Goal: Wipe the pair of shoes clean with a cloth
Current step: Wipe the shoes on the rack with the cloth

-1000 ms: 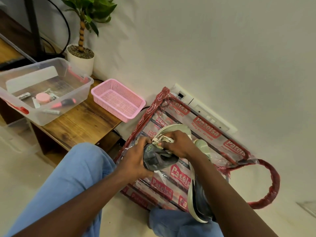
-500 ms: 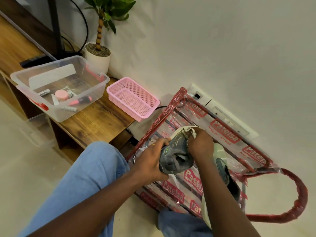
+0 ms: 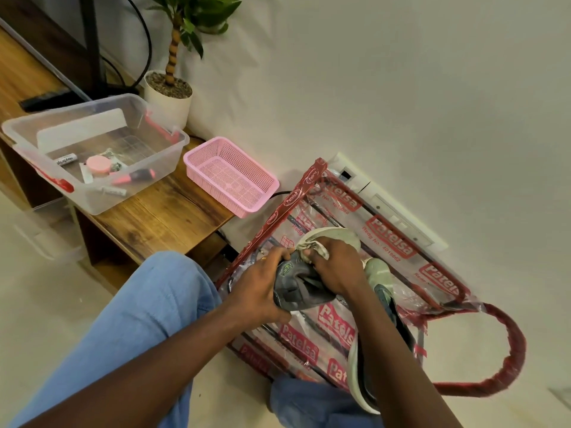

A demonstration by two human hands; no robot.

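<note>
Head view: nearest, at 7 o'clock, a knee in blue denim (image 3: 139, 319) is cut off by the lower edge, and both forearms reach forward past it. At the centre a grey shoe (image 3: 296, 288) is held above a plastic bag (image 3: 386, 239). The left hand (image 3: 259, 288) is curled round its soft, creased upper from 9 o'clock, the grip closed on the shoe. The right hand (image 3: 336, 267) has its grip closed on a bunched off-white cloth (image 3: 310, 246), which is pressed to the shoe near its pale sole. The shoe's far side is hidden by that hand.

The second shoe (image 3: 375, 268) is laid just beside it at 4 o'clock on the glossy, clear, red-printed bag. Only its pale green toe and white sole edge are shown; the rest is covered by the right forearm. A red looped handle (image 3: 509, 350) is spread over pale floor at 4 o'clock, with open floor seen around it.

At 10 o'clock a grained wooden surface (image 3: 160, 217) ends close to the bag's red edge. A pink mesh basket (image 3: 231, 180) is set at its corner. Farther off stands a clear bin (image 3: 173, 156) of small items too small to identify. A white plant pot (image 3: 168, 97) is placed against the wall.
</note>
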